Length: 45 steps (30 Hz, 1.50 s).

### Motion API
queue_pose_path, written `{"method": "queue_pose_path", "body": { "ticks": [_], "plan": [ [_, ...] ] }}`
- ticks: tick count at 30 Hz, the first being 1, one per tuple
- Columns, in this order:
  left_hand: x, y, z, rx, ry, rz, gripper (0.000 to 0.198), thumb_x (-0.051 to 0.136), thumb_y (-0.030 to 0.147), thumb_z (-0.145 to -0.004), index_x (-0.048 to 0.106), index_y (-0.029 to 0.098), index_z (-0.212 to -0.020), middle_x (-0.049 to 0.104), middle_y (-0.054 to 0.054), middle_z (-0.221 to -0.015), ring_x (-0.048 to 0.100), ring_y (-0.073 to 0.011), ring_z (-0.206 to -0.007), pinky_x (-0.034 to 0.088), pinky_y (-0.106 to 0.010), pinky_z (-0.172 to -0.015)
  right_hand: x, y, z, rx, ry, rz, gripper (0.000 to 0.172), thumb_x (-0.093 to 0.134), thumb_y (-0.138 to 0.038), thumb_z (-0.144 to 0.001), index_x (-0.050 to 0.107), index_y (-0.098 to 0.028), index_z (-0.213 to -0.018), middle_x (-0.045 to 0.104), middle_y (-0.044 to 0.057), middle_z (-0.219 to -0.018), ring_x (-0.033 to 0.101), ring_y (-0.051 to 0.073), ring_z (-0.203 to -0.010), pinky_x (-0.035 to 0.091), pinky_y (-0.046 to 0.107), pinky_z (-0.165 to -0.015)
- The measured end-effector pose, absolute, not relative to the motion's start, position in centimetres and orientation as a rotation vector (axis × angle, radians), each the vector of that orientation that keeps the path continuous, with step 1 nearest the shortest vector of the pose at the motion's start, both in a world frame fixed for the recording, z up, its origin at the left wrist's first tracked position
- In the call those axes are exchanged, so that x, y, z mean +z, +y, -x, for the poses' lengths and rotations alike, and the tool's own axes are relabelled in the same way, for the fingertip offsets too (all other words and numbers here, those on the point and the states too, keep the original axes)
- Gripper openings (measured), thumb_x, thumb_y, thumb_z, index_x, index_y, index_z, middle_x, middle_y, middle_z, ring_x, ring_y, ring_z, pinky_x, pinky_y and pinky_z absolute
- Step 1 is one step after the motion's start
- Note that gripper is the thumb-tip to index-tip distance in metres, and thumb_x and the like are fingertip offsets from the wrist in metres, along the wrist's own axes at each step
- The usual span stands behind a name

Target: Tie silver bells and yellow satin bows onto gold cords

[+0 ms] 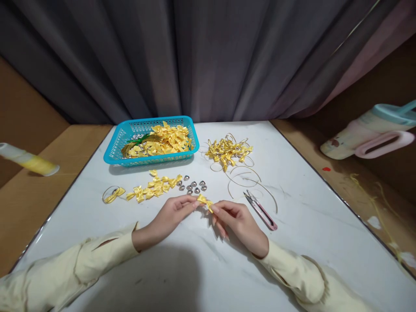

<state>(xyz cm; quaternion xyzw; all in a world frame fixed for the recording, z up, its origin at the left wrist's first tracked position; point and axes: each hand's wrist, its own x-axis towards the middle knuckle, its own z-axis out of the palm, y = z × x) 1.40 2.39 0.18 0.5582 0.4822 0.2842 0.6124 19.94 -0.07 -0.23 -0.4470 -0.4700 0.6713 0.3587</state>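
Moderately lit around the fingers point(188, 207), apparently from above, and brightest on the white tabletop point(224, 277). Dims to murky grey on the curtain point(208, 56) well beyond them. Darkens under a broad, soft-edged shadow point(156, 281) nearer than the fingers. Glints on the silver hearts point(194, 184) just past them. Stretches and leans at the cup point(370, 123) far to their right. Looks soft, with fine detail smeared.

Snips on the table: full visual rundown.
The snips are a narrow U-shaped tool: two slim pinkish arms joined at the near end, with dark, metallic-looking blades. They lie diagonally on the white tabletop, to the right of the right hand and apart from it, blades slightly open, tips pointing away and left.
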Motion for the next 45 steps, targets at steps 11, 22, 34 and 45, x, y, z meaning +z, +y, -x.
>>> {"method": "queue_pose_path", "body": {
  "ticks": [11, 22, 34, 45],
  "plan": [
    [-0.5, 1.8, -1.6, 0.778, 1.019, -1.694, 0.013, 0.048, 0.027, -0.085, 0.056, 0.016, -0.082, 0.058, -0.006, -0.091, 0.052, -0.0170, -0.090, 0.039, -0.028, -0.083, -0.1, -0.3, -20.1, 1.487, -1.561, 1.215, 0.031, 0.053, -0.041, -0.084, 0.055, -0.013, -0.070, 0.042, -0.005, -0.045, 0.034, 0.005, -0.040, 0.026, 0.020, -0.042],
    [-0.3, 1.8, -1.4, 0.599, 0.916, -1.446, 0.020, 0.045, 0.033, -0.089, 0.051, 0.016, -0.081, 0.060, 0.000, -0.065, 0.056, -0.0125, -0.066, 0.041, -0.025, -0.068, -0.3, -0.3, -20.2, 1.244, -1.729, 1.196, 0.027, 0.050, -0.034, -0.086, 0.056, -0.013, -0.070, 0.045, -0.002, -0.052, 0.035, 0.006, -0.047, 0.028, 0.020, -0.046],
    [0.2, 1.8, -1.5, 0.517, 0.919, -1.406, 0.032, 0.045, 0.038, -0.088, 0.057, 0.013, -0.071, 0.066, -0.005, -0.066, 0.057, -0.0129, -0.061, 0.043, -0.025, -0.062, 0.1, -0.3, -20.3, 1.283, -1.690, 1.213, 0.030, 0.050, -0.038, -0.086, 0.057, -0.014, -0.070, 0.044, -0.003, -0.049, 0.036, 0.007, -0.046, 0.029, 0.020, -0.045],
    [0.2, 2.1, -1.7, 0.653, 1.026, -1.171, 0.027, 0.050, 0.034, -0.082, 0.059, 0.011, -0.070, 0.063, -0.004, -0.054, 0.045, -0.0098, -0.048, 0.037, -0.023, -0.050, 0.0, -0.2, -20.7, 1.133, -1.553, 1.193, 0.026, 0.044, -0.034, -0.091, 0.061, -0.015, -0.089, 0.056, 0.002, -0.069, 0.046, 0.007, -0.048, 0.038, 0.021, -0.050]
  ]
}}
